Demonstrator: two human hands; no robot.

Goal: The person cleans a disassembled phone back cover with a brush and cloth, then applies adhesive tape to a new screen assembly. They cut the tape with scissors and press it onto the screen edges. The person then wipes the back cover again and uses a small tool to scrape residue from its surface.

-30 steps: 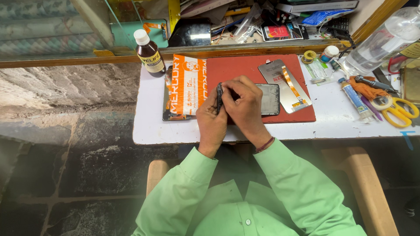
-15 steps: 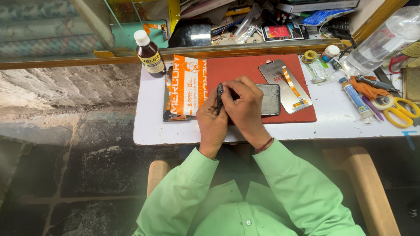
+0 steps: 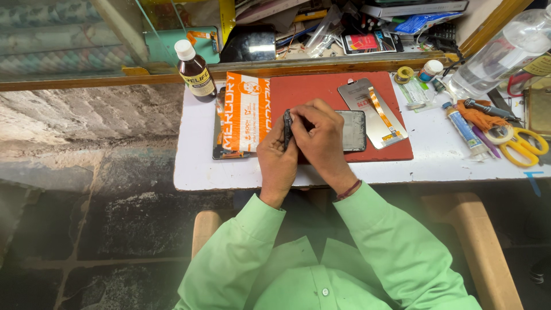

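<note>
Holding unchanged: left hand [image 3: 277,163], right hand [image 3: 324,143] grip clenched on dark phone frame [image 3: 287,129].

You can count two hands: your left hand [image 3: 276,163] at 6 o'clock of the red mat [image 3: 321,92] and your right hand [image 3: 322,140] just beside it. There is one brown bottle [image 3: 194,70] at 10 o'clock, one clear bottle [image 3: 499,51] at 2 o'clock, and one pair of yellow scissors [image 3: 519,143] at 3 o'clock. You can also count one orange packet [image 3: 245,112], one small tube [image 3: 464,129] and one silver phone back [image 3: 373,112].
</note>
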